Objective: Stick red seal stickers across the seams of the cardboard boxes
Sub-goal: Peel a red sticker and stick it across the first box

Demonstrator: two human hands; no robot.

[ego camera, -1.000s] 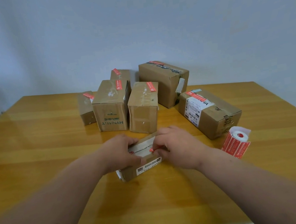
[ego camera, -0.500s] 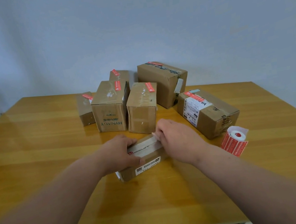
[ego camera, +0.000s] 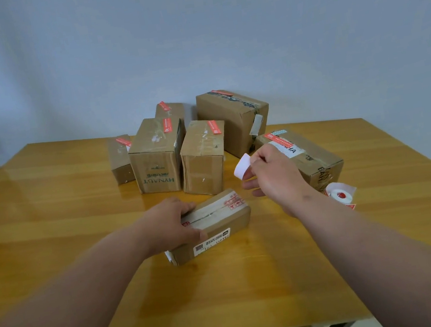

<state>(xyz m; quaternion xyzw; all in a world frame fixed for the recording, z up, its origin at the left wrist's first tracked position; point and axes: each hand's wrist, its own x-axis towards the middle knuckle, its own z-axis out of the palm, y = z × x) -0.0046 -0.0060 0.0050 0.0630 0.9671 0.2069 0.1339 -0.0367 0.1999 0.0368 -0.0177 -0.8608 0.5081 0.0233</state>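
The right hand (ego camera: 272, 174) has just lifted up off the small flat box (ego camera: 212, 224) and now pinches a curled white strip (ego camera: 242, 166) above it. A moment ago that hand was pressing on the box top. A red sticker (ego camera: 233, 202) now sits across the seam at the box's far end, so this box looks sealed. The left hand (ego camera: 172, 225) still grips the box's near end. The sticker roll (ego camera: 340, 195) lies right of the box.
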